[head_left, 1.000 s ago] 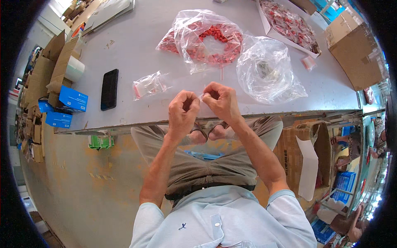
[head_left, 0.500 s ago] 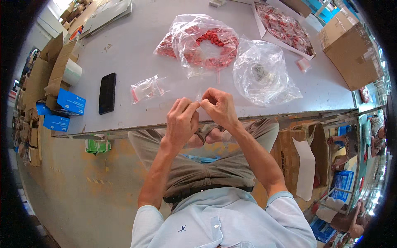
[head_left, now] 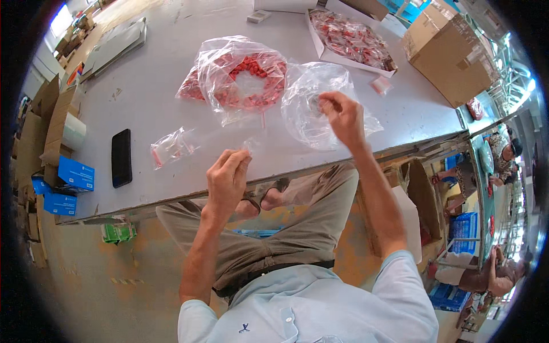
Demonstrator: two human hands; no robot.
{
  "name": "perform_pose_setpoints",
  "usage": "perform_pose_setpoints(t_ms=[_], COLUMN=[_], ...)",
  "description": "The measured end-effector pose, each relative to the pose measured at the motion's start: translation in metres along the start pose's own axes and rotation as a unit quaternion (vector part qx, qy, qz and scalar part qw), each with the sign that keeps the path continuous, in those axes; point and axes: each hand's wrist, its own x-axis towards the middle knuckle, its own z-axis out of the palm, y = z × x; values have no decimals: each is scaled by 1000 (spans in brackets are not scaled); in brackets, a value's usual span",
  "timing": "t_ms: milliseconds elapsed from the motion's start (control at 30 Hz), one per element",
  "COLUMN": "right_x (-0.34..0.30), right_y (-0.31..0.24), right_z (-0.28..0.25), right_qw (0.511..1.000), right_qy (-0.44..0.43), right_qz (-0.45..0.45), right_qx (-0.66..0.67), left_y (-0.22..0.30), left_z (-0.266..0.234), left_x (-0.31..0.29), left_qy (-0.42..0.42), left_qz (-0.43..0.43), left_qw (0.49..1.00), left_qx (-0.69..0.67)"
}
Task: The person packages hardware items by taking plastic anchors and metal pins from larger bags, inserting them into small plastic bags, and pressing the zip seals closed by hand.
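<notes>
left hand (head_left: 226,177) pinches a small clear bag (head_left: 250,144) near the counter's (head_left: 154,114) front edge; right hand (head_left: 345,119), finger closure unclear, is at the large clear bag (head_left: 298,94), apparently picking, which calls for a fine pinch.

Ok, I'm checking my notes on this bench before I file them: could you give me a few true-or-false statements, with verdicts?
1. The left hand pinches a small clear plastic piece. True.
2. The phone lies right of the blue boxes. True.
3. The right hand is above the phone. False: it is at the large clear bag.
4. The bag of red pieces lies left of the large clear bag. True.
5. The white tray holds only blue things. False: it holds red-and-clear packets.
</notes>
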Motion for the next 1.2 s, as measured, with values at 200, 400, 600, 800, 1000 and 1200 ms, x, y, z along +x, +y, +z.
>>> perform_pose_setpoints(t_ms=[200,400,600,800,1000,1200], right_x=[47,62,59,53,48,46], right_y=[63,64,71,62,54,66], right_z=[4,27,28,23,9,-3], right_qw=[951,956,941,953,987,981], right_qy=[-192,-214,-209,-209,-135,-145], right_qz=[-8,-4,-91,-82,-32,111], right_qx=[-241,-200,-252,-202,-76,66], left_y=[-6,-9,-12,-19,-16,-17], left_z=[7,8,15,14,11,13], left_x=[5,9,10,6,6,7], left_qy=[-3,-6,-22,-13,2,-8], left_qz=[-64,-76,-36,-33,-35,-31], left_qw=[998,997,999,999,999,999], left_qx=[-13,-18,8,0,3,3])
